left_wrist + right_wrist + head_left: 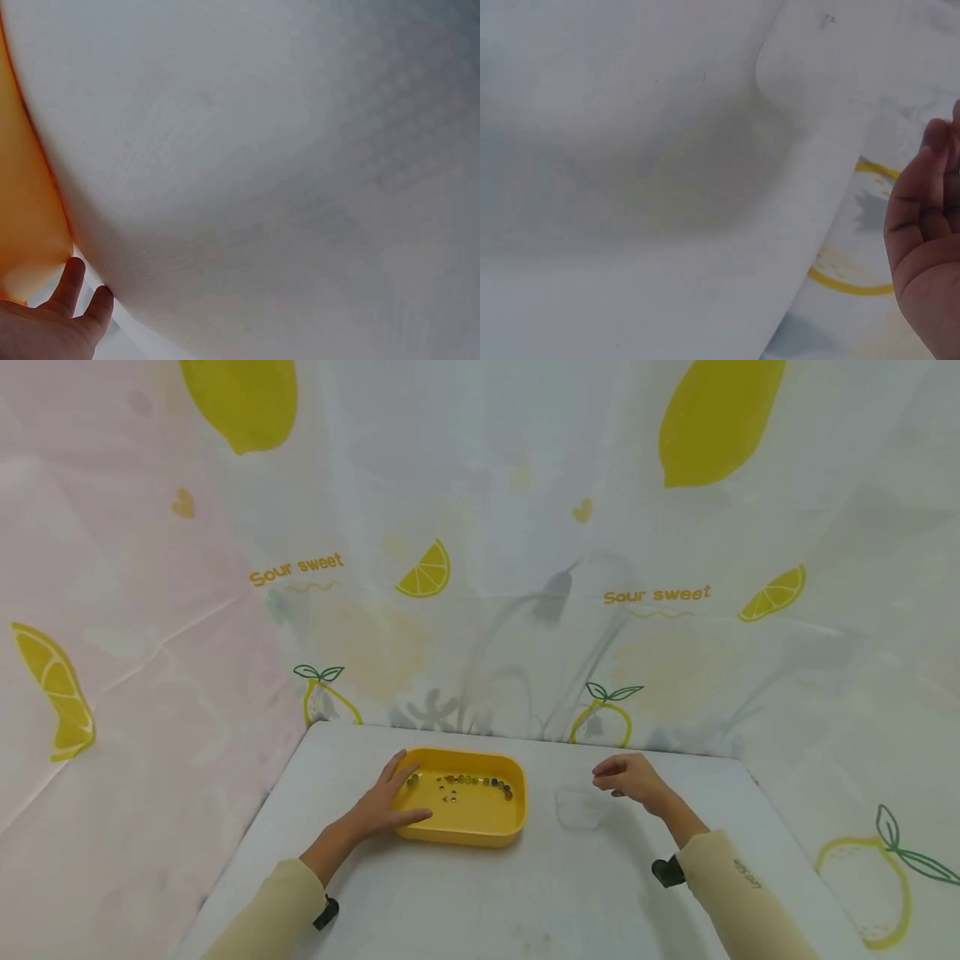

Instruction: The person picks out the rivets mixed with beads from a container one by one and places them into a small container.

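Note:
My left hand (378, 806) rests at the left end of a yellow tray (465, 837), fingers spread and thumb reaching over the front rim. In the left wrist view, two fingers of that hand (56, 322) show beside the tray's orange-looking outer wall (26, 195). Inside the tray, several small glass marbles (468, 781) lie mostly along the far side, with smaller shiny bits left of centre. My right hand (633, 781) hovers at the right edge of a clear plastic container (577, 810), its fingers bent with tips together. I cannot tell whether anything is between these fingertips.
Both the tray and the clear container stand on a white table (480, 902). Behind it hangs a pale curtain (480, 635) printed with lemons, and similar cloth encloses both sides. The table's far edge runs just behind the tray.

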Tool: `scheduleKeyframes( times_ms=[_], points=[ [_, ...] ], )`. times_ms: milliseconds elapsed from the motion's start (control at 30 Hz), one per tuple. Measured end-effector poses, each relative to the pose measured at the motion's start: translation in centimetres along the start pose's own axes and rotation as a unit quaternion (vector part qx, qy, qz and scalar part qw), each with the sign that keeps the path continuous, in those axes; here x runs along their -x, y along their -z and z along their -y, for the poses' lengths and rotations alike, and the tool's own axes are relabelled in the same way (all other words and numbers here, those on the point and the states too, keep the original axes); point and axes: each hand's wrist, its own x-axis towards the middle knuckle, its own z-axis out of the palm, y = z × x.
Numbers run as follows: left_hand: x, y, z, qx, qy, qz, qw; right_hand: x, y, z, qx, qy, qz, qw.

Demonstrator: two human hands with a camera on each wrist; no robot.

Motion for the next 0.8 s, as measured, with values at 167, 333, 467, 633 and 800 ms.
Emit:
scheduleKeyframes(
  times_ms=[167,333,467,633,800],
  points=[
    [0.0,0.2,0.0,0.012,0.006,0.003,0.9999,0.2,-0.4,-0.2,0.007,0.005,0.000,1.0000],
    [0.0,0.1,0.0,0.008,0.011,0.007,0.9999,0.5,-0.8,-0.2,0.011,0.009,0.004,0.9999],
    [0.0,-0.1,0.1,0.006,0.011,0.008,0.9999,0.6,-1.0,-0.2,0.013,0.005,0.001,0.9999],
    [0.1,-0.1,0.0,0.003,0.007,0.004,1.0000,0.3,-1.0,-0.3,0.022,0.002,0.005,0.9997],
    [0.0,0.0,0.0,-0.002,0.004,-0.001,1.0000,-0.2,-1.2,-0.5,0.033,-0.005,0.004,0.9994]
  ],
)
